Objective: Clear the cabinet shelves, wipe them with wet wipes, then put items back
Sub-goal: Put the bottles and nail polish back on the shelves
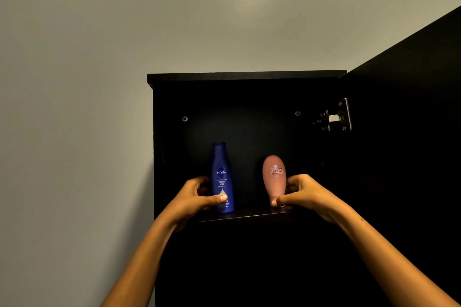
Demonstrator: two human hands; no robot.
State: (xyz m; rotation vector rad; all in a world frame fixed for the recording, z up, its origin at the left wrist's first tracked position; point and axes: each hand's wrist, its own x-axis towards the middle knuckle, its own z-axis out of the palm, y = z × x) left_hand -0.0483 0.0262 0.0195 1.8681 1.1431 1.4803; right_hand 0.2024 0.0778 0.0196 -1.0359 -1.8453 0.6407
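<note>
The shelf (249, 214) is a dark board inside a black cabinet (247, 76). Its front edge catches a little light. Two things stand on it. On the left is a blue Nivea body milk bottle (222, 177). It stands up straight with its cap on top. On the right is a pink bottle (274, 177). It stands on its narrow end and has a small red label. The two bottles are apart, with bare shelf between them.

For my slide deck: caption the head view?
Left hand grips blue bottle, right hand grips pink bottle on cabinet shelf.
</note>
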